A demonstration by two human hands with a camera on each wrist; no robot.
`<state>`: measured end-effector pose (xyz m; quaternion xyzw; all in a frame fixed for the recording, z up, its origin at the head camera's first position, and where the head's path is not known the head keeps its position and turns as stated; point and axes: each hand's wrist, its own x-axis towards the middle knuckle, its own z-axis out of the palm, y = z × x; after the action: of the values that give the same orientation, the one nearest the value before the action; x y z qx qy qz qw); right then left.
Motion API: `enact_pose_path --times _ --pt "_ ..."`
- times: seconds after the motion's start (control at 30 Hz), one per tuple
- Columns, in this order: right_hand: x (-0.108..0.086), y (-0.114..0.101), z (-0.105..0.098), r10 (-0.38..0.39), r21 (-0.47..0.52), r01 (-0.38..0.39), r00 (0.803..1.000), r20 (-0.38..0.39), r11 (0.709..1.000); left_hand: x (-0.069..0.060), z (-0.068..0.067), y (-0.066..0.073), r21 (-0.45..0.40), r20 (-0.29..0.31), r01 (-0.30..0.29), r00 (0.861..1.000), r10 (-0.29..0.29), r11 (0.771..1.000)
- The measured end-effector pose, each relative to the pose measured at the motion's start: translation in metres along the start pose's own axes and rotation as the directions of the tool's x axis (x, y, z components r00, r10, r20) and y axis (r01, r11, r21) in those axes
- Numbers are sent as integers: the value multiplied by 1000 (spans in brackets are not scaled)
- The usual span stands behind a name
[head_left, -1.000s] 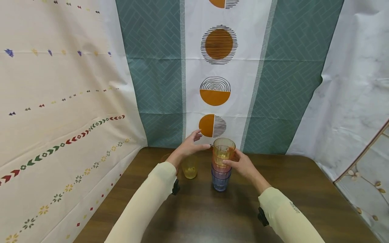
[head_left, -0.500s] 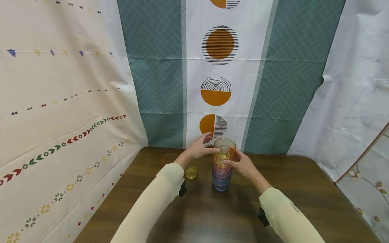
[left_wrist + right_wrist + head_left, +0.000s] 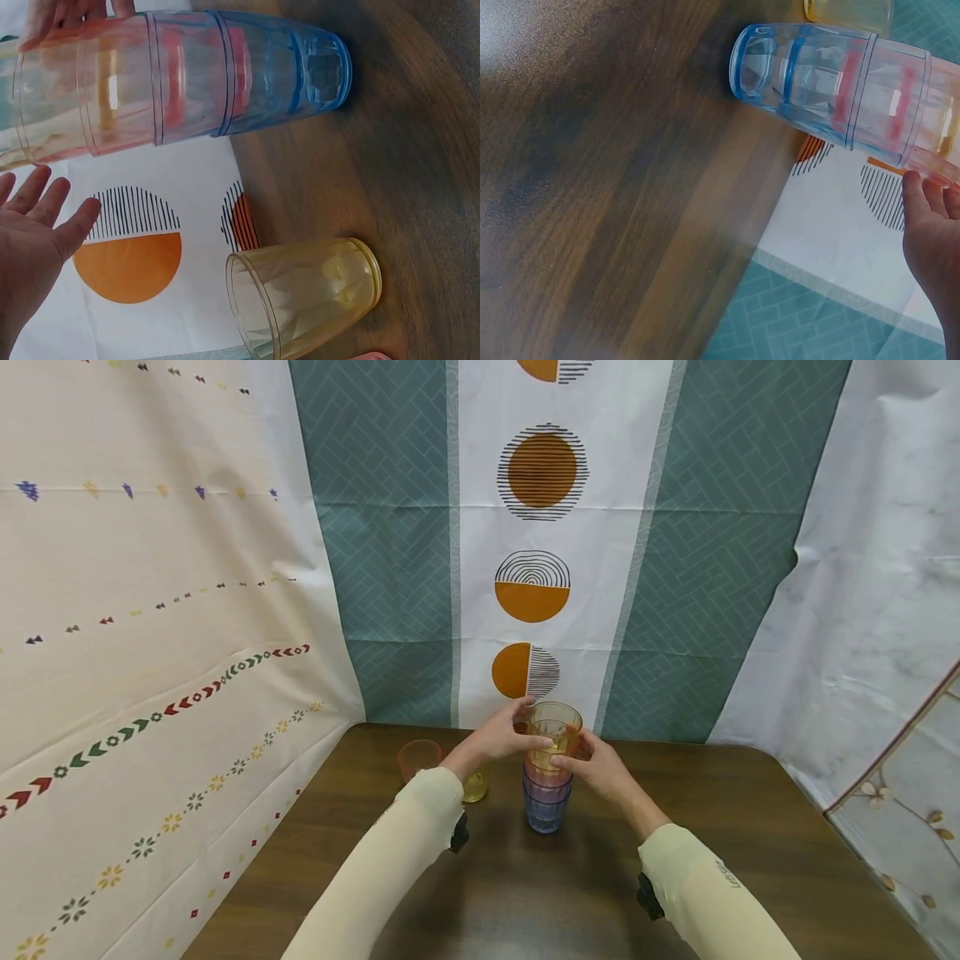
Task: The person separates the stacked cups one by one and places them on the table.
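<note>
A tall stack of nested clear plastic cups stands upright on the table, blue at the bottom, pink above, yellow on top. My right hand holds the stack's upper part from the right, thumb in front and fingers behind. From the left, my left hand comes up beside the top yellow cup, its thumb and fingers spread. The left wrist view shows the fingers of this left hand extended close to the stack; whether they touch it I cannot tell.
Left of the stack stands a separate yellow cup, partly hidden by my left forearm. Beyond it is a pink-orange cup. The dark wooden table ends at a hanging patterned cloth at the back.
My left hand has moved right, closing the distance to the top of the stack. The pink-orange cup is now less covered by the arm. My right hand stays put.
</note>
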<state>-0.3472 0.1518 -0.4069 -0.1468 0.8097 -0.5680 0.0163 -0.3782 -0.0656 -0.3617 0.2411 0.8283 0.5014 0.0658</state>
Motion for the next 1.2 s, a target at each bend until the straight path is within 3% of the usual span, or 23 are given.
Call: enact_pose_path --times 0.53,0.9,1.2 --pt "0 1 0 -25 -7 25 1000 8 1000 0 8 2 9 -13 -9 1000 9 1000" --pt "0 1 -1 -31 -36 31 1000 2 999 3 7 4 -19 -56 -4 998 3 1000" --pt "-3 -4 0 -37 -27 37 999 9 999 2 8 5 -1 -56 -3 998 3 1000"
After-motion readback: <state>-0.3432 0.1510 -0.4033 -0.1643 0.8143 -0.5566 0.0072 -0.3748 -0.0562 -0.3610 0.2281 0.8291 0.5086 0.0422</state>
